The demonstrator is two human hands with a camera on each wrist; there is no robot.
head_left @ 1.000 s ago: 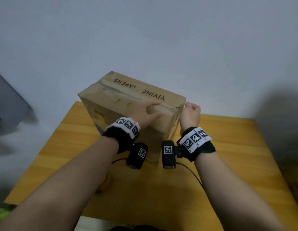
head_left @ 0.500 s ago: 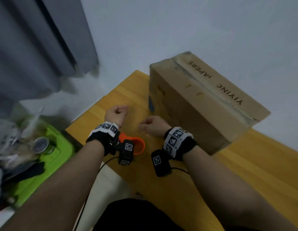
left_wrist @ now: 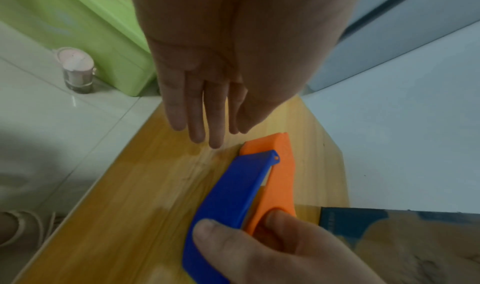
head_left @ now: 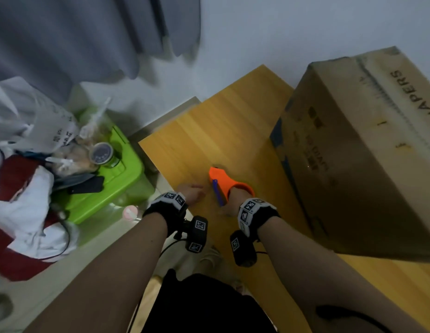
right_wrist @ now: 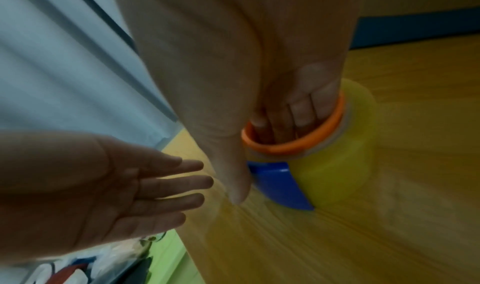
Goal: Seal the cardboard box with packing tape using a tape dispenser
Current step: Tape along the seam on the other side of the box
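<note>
An orange and blue tape dispenser [head_left: 224, 185] lies on the wooden table [head_left: 209, 131] near its left edge, left of the large brown cardboard box [head_left: 353, 152]. My right hand [head_left: 233, 205] grips the dispenser [right_wrist: 275, 183]: its fingers [right_wrist: 298, 113] are tucked inside the orange ring and the thumb lies along the blue part. The yellowish tape roll [right_wrist: 337, 161] sits around that ring. My left hand [head_left: 191, 194] hovers with straight fingers [left_wrist: 197, 122] just left of the dispenser's [left_wrist: 241, 187] tip and holds nothing.
Left of the table, a green bin [head_left: 105, 186] stands on the floor with a can [head_left: 102, 155] and bags piled on it. A pink-lidded jar [left_wrist: 76, 70] stands on the tiles beside it. A grey curtain [head_left: 89, 32] hangs behind.
Both hands left the box and came down to the table's left edge. The right hand slid its fingers into the dispenser's ring and took hold. The head view swung left.
</note>
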